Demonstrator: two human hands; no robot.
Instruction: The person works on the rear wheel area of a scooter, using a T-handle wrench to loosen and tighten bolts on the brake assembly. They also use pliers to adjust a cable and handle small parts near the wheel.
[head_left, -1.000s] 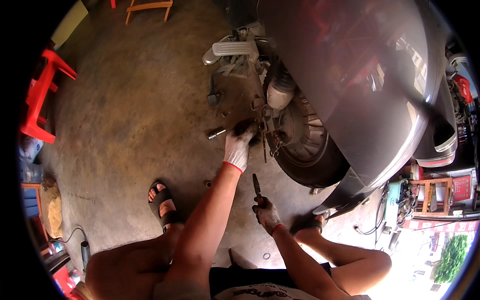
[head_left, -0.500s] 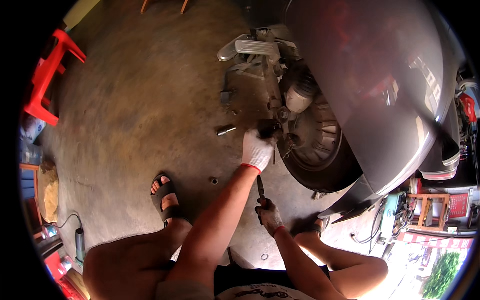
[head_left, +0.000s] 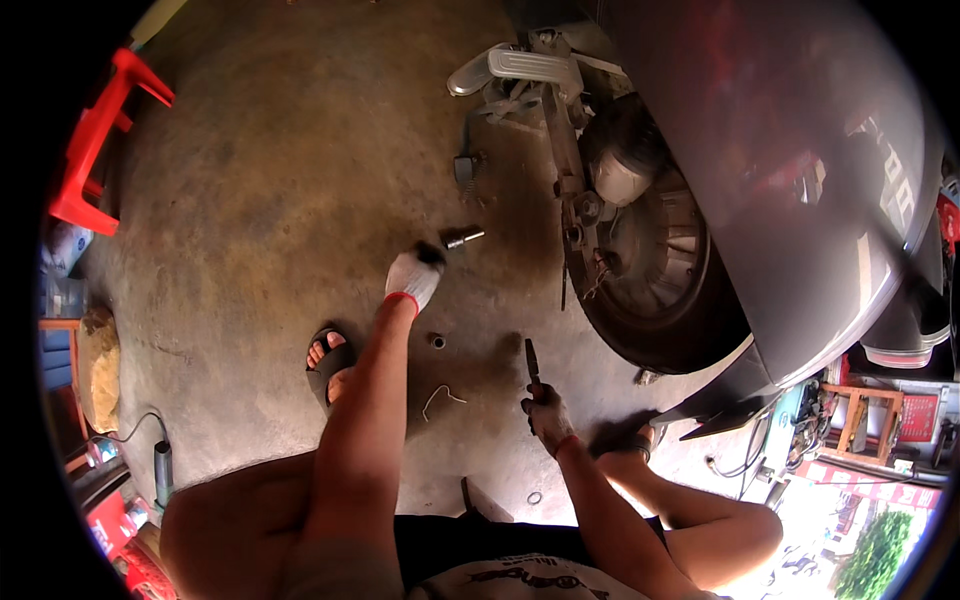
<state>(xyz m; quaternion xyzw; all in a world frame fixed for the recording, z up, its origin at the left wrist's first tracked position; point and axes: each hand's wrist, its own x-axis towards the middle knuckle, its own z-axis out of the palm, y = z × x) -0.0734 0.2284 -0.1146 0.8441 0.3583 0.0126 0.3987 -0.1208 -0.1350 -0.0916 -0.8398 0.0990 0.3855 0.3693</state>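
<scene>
One small metal socket (head_left: 463, 239) lies on the floor (head_left: 260, 200), long axis pointing two o'clock, just beyond the gloved left hand (head_left: 413, 275), grip undiscernible, while the right hand (head_left: 547, 412) clutches pliers (head_left: 532, 366).

My gloved left hand (head_left: 412, 277) reaches over the concrete floor (head_left: 270, 200), fingertips just beside a metal socket (head_left: 463, 238) at its 1 o'clock. My gloved right hand (head_left: 548, 415) grips a dark-handled tool (head_left: 532, 368) pointing to 12 o'clock. The scooter's rear wheel (head_left: 655, 265) sits at 2 o'clock, a bent wire (head_left: 440, 397) near my sandalled foot (head_left: 328, 362).
</scene>
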